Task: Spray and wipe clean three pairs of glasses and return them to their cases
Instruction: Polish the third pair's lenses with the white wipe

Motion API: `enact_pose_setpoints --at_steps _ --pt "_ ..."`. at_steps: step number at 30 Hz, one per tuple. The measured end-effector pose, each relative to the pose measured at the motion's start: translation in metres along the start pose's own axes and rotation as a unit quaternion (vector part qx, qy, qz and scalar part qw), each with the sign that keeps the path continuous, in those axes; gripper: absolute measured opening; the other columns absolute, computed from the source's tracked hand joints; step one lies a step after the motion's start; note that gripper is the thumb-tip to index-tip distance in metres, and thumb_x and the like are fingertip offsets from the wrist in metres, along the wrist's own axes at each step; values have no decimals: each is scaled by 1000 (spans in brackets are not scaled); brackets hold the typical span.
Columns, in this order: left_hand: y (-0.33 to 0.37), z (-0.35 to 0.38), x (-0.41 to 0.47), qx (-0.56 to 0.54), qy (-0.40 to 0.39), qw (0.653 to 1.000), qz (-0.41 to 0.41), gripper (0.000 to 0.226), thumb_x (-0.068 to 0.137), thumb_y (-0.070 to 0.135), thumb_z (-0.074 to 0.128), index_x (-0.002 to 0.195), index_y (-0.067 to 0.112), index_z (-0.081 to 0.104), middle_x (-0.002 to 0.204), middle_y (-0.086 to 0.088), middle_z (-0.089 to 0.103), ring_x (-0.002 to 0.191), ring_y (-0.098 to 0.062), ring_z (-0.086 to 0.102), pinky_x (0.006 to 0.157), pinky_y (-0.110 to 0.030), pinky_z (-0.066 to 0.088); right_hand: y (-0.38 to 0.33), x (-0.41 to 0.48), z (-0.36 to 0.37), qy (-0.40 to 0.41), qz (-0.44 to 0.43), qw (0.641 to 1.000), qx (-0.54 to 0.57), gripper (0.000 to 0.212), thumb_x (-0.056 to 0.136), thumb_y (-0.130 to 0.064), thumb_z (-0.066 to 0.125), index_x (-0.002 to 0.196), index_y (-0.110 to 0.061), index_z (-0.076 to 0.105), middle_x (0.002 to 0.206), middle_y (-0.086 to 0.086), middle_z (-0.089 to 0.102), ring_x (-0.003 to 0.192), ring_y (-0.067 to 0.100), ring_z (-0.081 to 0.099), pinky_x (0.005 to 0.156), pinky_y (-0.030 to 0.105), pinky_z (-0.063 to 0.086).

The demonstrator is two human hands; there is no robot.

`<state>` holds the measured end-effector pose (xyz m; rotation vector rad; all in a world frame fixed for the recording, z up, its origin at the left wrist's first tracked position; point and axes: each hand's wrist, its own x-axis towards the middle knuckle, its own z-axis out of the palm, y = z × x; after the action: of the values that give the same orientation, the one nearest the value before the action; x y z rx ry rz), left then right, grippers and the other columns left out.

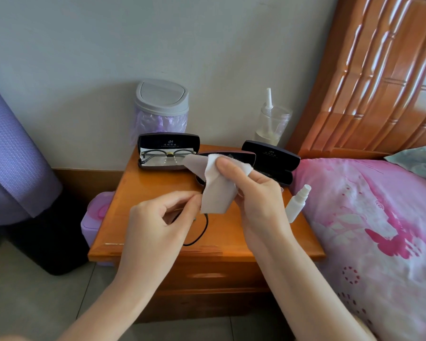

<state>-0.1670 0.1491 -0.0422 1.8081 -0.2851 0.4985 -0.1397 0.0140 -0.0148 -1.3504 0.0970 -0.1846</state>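
The glasses are held above the nightstand, pinched at the frame by the left hand. The cloth is pinched round one lens by the right hand. Both lens faces should be rubbed lightly, with the frame steadied and not twisted.

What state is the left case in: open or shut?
Open: the left case has its lid raised, and glasses lie inside.

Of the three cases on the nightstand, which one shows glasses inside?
The leftmost case, in front of the grey-lidded bin: a dark-rimmed pair lies in it. The middle case and right case show none.
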Motion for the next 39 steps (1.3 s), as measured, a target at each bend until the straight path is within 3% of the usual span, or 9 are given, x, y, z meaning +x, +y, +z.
enact_pose_setpoints --at_steps 8,13,17,20,24,27,30,33,39 --pt "-1 1 0 17 2 1000 -8 8 78 36 60 83 40 64 82 27 65 90 18 58 68 4 42 10 2 -20 21 -14 995 -98 26 86 -34 62 82 -11 73 71 -6 69 68 -1 65 62 10 51" --pt "0 -7 5 69 -26 996 45 14 83 28 61 86 23 74 84 19 70 92 8 63 74 0 44 17 13 -43 -39 -39 980 -190 40 91 -28 60 56 -10 66 60 6 64 65 13 62 73 22 49" --pt "-1 -16 13 69 -47 996 40 15 83 27 61 86 23 75 84 18 72 92 7 64 76 -1 45 37 23 -54 -126 17 868 -481 45 88 -42 60 74 -1 70 52 0 46 51 13 43 53 25 31" --pt "-2 -20 17 72 -65 995 27 13 84 25 63 82 24 75 80 18 73 89 7 64 74 -1 45 38 25 -57 -64 -20 770 -634 48 85 -56 55 78 -10 68 63 -3 54 64 19 53 52 24 32" --pt "-4 -24 20 84 -87 993 12 10 83 26 65 81 28 75 83 21 72 88 8 64 72 0 43 7 16 -53 -11 -132 852 -507 34 91 -40 55 78 -12 68 68 2 64 61 11 54 61 23 41" --pt "-4 -23 21 91 -97 991 2 8 82 27 66 82 31 73 78 22 71 89 11 62 71 2 43 -8 16 -49 19 -199 866 -458 23 94 -31 54 97 -16 72 80 -7 68 73 2 59 74 6 42" --pt "-2 -22 20 89 -109 990 -1 9 81 25 67 82 31 73 79 23 71 90 12 61 71 3 42 -14 19 -46 -45 -186 913 -360 30 95 -30 49 115 -18 69 101 -4 72 94 5 67 83 21 55" --pt "0 -22 19 92 -118 989 4 9 82 22 67 83 28 74 81 22 70 90 12 62 72 3 42 -18 16 -46 -112 -178 914 -346 26 93 -25 53 110 -18 71 101 -5 73 95 1 67 82 14 52" --pt "2 -22 18 97 -109 989 8 11 82 21 68 82 30 73 90 30 67 88 14 61 74 3 40 -22 12 -51 -121 -166 917 -341 15 84 -17 67 97 -18 75 93 -7 75 88 2 69 81 14 52"
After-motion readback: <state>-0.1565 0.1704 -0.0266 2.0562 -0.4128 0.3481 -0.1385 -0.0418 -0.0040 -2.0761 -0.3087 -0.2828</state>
